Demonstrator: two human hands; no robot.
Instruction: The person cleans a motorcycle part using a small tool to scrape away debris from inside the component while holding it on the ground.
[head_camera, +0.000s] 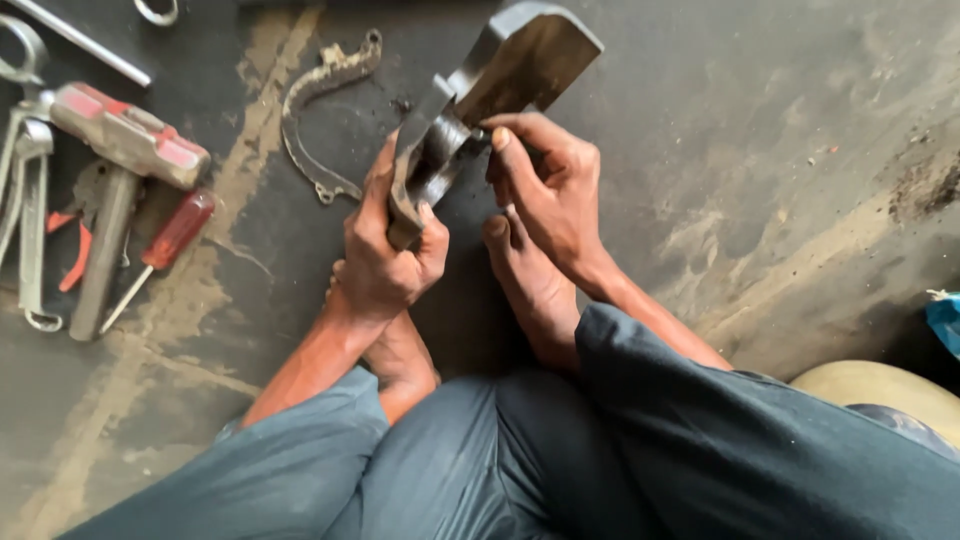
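A dark, oil-stained concrete floor (780, 150) fills the view, streaked with pale dust. At the far left lie a few spanners (28, 210), and just beside them a hammer (120, 150) with a chipped red head and a grey handle. Touching that handle is a screwdriver (165, 250) with a red grip, its shaft pointing down and left. Further right, near the top, a thin curved gasket (320, 110) rests flat on the floor, well apart from the tools.

The person sits on the floor with bare feet (530, 290) drawn in between knees covered by grey trousers (600, 450). The left hand (385, 265) is clenched around the lower end of a grimy metal part (480, 90), thumb over the front and fingers wrapped behind. The part is held up above the feet, tilted so that its broad flat plate rises toward the top right. The right hand (550, 190) grasps the part at its middle, where the narrow arm meets the plate, fingertips pressing into the recess there.

The part looks like thick cast metal: probably heavy and fully stiff, with a greasy skin that could slip. The narrow lower arm gives the surest hold, as the left hand shows; the wide plate has edges that seem less easy to grip. At the far right edge sit a pale rounded object (880, 385) and a scrap of blue (945, 320).
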